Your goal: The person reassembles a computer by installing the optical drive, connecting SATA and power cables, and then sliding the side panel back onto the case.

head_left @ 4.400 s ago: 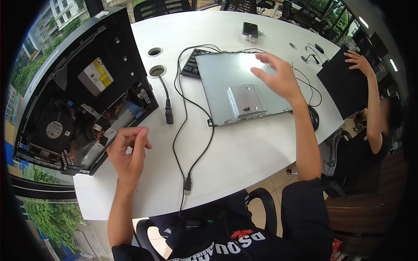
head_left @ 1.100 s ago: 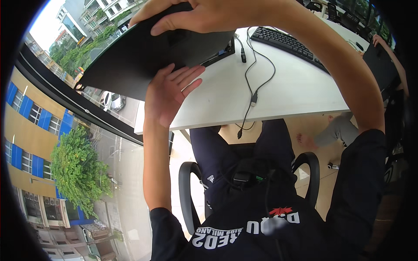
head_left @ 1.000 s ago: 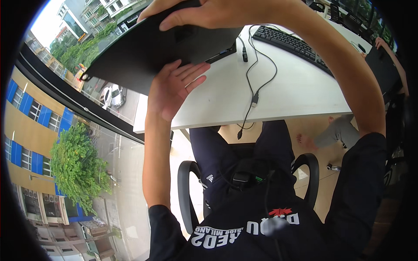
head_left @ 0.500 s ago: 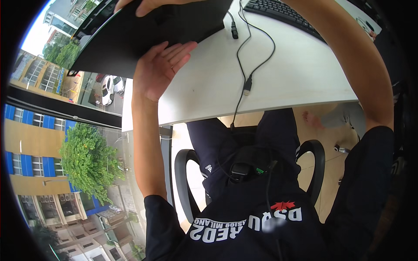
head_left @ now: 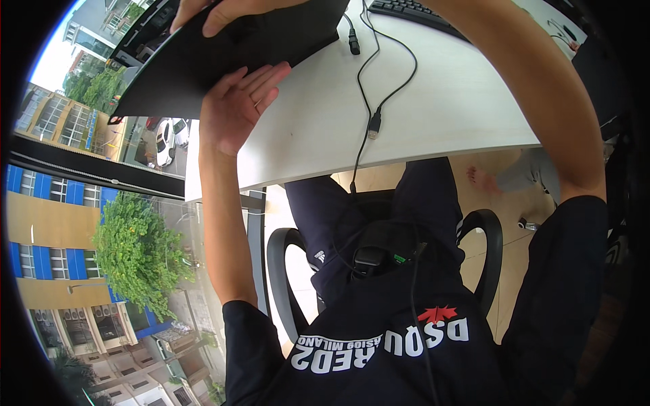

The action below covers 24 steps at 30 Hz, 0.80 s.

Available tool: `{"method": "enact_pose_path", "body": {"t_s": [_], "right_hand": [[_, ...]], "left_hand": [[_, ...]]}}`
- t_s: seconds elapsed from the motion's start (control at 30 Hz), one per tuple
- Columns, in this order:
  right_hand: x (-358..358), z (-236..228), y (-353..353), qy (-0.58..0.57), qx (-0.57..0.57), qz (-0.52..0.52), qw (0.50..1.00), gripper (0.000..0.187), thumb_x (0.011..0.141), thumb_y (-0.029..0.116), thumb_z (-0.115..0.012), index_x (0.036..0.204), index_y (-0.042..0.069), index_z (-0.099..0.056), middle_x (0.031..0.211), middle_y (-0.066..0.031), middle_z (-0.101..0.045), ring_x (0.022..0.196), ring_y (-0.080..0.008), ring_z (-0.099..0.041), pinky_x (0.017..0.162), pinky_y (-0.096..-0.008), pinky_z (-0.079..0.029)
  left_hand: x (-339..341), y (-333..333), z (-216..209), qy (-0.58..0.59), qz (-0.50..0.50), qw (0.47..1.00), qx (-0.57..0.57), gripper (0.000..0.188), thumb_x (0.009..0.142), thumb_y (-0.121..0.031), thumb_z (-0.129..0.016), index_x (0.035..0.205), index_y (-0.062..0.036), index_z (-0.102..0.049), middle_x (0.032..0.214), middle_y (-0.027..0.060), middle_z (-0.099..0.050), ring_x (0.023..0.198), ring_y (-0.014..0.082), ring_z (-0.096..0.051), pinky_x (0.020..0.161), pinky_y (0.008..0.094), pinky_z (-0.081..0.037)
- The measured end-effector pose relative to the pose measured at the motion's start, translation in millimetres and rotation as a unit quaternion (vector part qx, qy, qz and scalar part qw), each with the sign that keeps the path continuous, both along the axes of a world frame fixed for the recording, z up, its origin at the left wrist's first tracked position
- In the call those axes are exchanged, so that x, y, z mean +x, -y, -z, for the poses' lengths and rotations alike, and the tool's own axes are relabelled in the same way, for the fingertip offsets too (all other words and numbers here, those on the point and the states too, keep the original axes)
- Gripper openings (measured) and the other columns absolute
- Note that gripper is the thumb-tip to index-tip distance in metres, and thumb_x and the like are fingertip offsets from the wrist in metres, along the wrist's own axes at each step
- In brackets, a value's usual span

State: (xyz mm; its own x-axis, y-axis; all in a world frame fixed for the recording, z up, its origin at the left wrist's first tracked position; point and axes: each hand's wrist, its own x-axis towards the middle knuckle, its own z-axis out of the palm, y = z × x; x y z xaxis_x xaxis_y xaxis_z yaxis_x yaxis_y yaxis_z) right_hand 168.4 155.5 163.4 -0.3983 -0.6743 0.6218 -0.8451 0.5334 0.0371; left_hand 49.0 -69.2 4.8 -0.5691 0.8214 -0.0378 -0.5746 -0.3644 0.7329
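Observation:
A large thin black panel point(head_left: 271, 47) is held tilted over the far left of the white desk, partly cut off by the upper edge of the view. My right hand point(head_left: 223, 13) reaches across from the right and pinches the panel's upper left edge, thumb on the near face. Close against the panel's near face, my left hand point(head_left: 242, 101) is open with fingers stretched and palm turned up to the right. Whether its fingers touch the panel I cannot tell.
On the white desk point(head_left: 305, 142) lie a black USB cable point(head_left: 375, 122) and a black power plug point(head_left: 353, 44). A black keyboard point(head_left: 416, 17) sits at the back. A window point(head_left: 101, 162) is on the left. Below are chair armrests point(head_left: 491, 250); another person's foot point(head_left: 482, 179) shows at right.
Both hands and the panel have shifted slightly left in the view, as have the desk and cables. My grip and the panel's tilt look much the same.

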Motion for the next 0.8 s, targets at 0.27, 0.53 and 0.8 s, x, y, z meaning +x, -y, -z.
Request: {"method": "enact_pose_path", "body": {"t_s": [0.27,0.53,0.8], "right_hand": [[-13.3,3.6,16.2,0.009,0.052,0.119,0.992,0.030,0.089,0.014,-0.071,0.116,0.003,-0.077,0.110,-0.0175,-0.076,0.101,-0.0319,-0.073,0.093,-0.0402,-0.055],[-30.4,7.3,21.6,-0.049,0.037,0.120,0.991,0.034,0.093,0.021,-0.070,0.123,0.005,-0.074,0.116,-0.0177,-0.075,0.107,-0.0347,-0.071,0.097,-0.0417,-0.054],[-52.6,18.2,21.3,-0.182,0.064,0.134,0.972,0.035,0.097,0.023,-0.067,0.127,0.004,-0.067,0.126,-0.0125,-0.068,0.123,-0.0284,-0.061,0.106,-0.0400,-0.049]], "left_hand": [[29.0,24.9,-18.6,-0.112,-0.062,0.987,-0.100,0.056,0.108,-0.023,-0.041,0.147,0.0162,-0.036,0.154,0.0317,-0.044,0.141,0.0345,-0.051,0.098,0.0365,-0.057],[72.7,64.3,-48.1,-0.364,-0.292,0.862,-0.199,0.044,0.106,-0.022,-0.047,0.135,0.0105,-0.056,0.127,0.0246,-0.069,0.110,0.0292,-0.071,0.082,0.0332,-0.057],[71.3,56.1,-75.9,-0.692,-0.581,0.382,-0.195,0.018,0.094,-0.009,-0.065,0.109,-0.0039,-0.074,0.107,0.0087,-0.075,0.102,0.0233,-0.067,0.088,0.0376,-0.051]]}}
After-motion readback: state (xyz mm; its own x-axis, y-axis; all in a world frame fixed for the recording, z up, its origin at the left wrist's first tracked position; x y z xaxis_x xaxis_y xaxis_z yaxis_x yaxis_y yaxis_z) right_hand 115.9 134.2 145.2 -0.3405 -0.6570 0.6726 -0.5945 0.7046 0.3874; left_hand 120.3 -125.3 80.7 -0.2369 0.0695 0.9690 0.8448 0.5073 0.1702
